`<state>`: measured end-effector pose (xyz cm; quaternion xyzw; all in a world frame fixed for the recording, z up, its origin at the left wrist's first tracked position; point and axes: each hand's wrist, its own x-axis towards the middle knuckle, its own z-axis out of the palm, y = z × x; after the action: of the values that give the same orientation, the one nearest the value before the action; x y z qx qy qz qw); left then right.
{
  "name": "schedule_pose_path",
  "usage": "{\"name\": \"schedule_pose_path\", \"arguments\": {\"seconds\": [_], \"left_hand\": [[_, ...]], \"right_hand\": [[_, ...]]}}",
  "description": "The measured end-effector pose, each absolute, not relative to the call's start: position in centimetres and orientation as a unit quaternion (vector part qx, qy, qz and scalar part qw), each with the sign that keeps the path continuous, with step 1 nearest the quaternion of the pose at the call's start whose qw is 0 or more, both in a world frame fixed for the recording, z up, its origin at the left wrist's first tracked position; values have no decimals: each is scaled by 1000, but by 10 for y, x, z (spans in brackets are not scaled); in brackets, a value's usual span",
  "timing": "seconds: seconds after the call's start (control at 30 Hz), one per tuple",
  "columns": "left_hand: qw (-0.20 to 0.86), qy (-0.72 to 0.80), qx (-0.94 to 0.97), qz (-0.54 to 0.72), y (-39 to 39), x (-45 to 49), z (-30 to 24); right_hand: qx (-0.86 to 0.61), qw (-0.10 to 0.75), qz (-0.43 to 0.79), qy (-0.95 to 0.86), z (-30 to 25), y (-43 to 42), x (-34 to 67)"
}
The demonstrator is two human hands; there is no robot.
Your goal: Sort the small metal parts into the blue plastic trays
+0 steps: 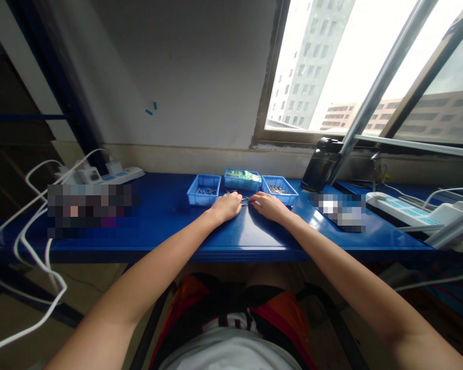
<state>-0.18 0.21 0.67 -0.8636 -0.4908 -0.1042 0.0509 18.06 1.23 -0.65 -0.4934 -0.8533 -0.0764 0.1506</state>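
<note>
My left hand (227,206) and my right hand (269,206) are close together over the blue table, palms down. The fingers of each are bent in a pinch, and a small thin metal piece (247,203) spans the gap between the fingertips. Its exact kind is too small to tell. Just behind my left hand stands a blue bin (201,200) with a few thin metal parts (206,191). A second blue bin (291,199), behind my right hand, holds many small metal parts (277,189). Between them, farther back, a third bin (226,180) contains a green shiny packet (244,176).
A black bottle (320,165) stands at the back right, below the window. Power strips with white cables lie at the right (403,208) and left (121,176). Blurred items occupy both sides of the blue table (162,226). A wall rises behind.
</note>
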Motion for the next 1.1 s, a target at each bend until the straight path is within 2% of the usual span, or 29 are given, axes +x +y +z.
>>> {"name": "schedule_pose_path", "arguments": {"seconds": [0.47, 0.77, 1.1], "left_hand": [[45, -481, -868, -116, 3, -3, 6], [33, -456, -880, -130, 3, -4, 9], [16, -396, -894, -211, 3, -3, 10]], "right_hand": [[-475, 161, -56, -863, -3, 10, 184], [-443, 210, -24, -871, -1, 9, 183], [-408, 211, 2, -888, -5, 13, 183]]}}
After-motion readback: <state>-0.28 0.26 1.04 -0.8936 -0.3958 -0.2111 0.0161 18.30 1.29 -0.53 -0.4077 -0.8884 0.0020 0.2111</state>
